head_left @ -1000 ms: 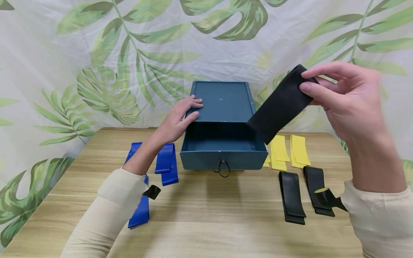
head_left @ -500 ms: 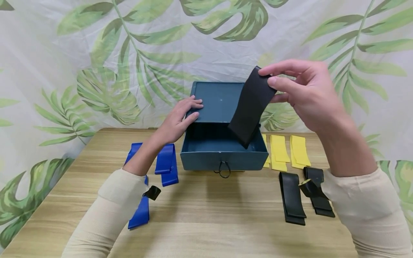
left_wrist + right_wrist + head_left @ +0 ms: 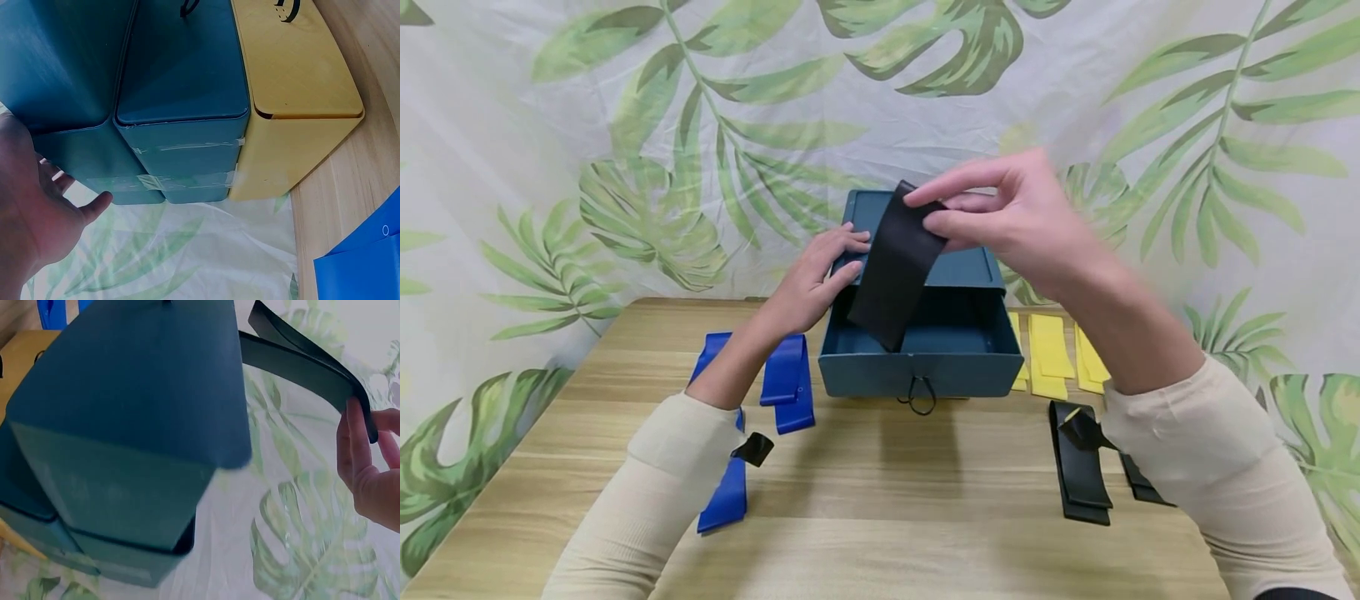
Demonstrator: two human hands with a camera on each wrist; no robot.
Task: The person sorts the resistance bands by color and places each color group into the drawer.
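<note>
The right hand (image 3: 1000, 217) pinches the black strip (image 3: 898, 267) by its upper end, thumb and fingertips narrow on it. From those fingers the strip runs down and to the person's left, its long axis steep but leaning, lower end foremost — the reading that matters, since that low end lies over the left part of the pulled-out drawer (image 3: 850, 375). Whether it has dipped below the rim cannot be told. The right wrist view shows the strip doubled over, its fold at the fingers and its two limbs parting at the far end.

The left hand (image 3: 820, 271) rests on the left edge of the box (image 3: 970, 271), fingers loosely spread and holding nothing. Its tips come close beside the strip in the head view — touching or apart is unclear — but the right is the hand that has it.

Under the drawer, a second teal tier and a yellow tier (image 3: 300, 69) stand on the table (image 3: 880, 550). Blue strips (image 3: 786, 371) lie to the left, yellow strips (image 3: 1048, 350) and two other black strips (image 3: 1084, 475) to the right
</note>
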